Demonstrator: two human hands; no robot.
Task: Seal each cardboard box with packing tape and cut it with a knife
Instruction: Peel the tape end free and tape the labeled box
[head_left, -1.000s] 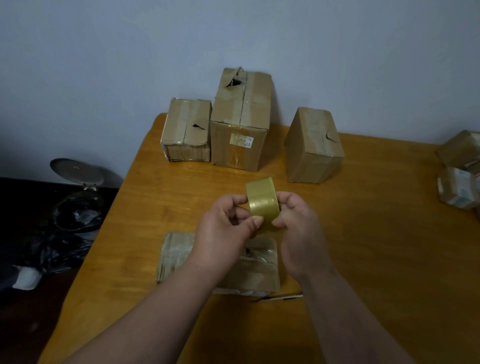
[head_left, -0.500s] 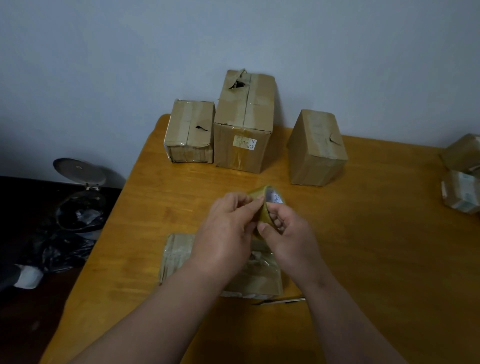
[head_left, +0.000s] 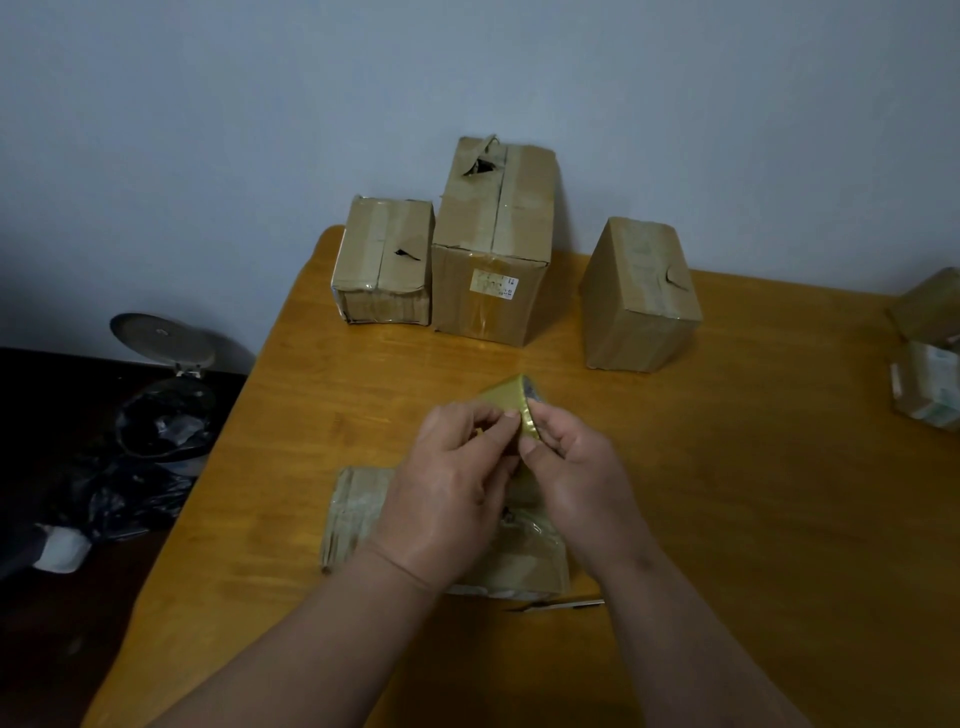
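Note:
Both hands hold a yellowish roll of packing tape (head_left: 511, 402) above the wooden table (head_left: 727, 493). My right hand (head_left: 576, 475) grips the roll from the right. My left hand (head_left: 452, 488) pinches at the roll's edge with thumb and forefinger. Beneath the hands lies a flat cardboard box (head_left: 358, 512), mostly hidden by them. A thin knife (head_left: 563, 604) lies on the table just in front of that box. Three more cardboard boxes stand at the back: a small one (head_left: 384, 260), a tall one (head_left: 493, 244) with a torn top, and one (head_left: 641, 296) set apart to the right.
At the right edge of the table sit two more parcels (head_left: 927, 358). To the left of the table, on the dark floor, stands a pedal bin (head_left: 166, 395) with its lid up and a black bag (head_left: 130, 499) beside it. A pale wall rises behind the table.
The roll has been turned from facing me broadside to edge-on and lowered slightly. My left fingers have moved onto its edge.

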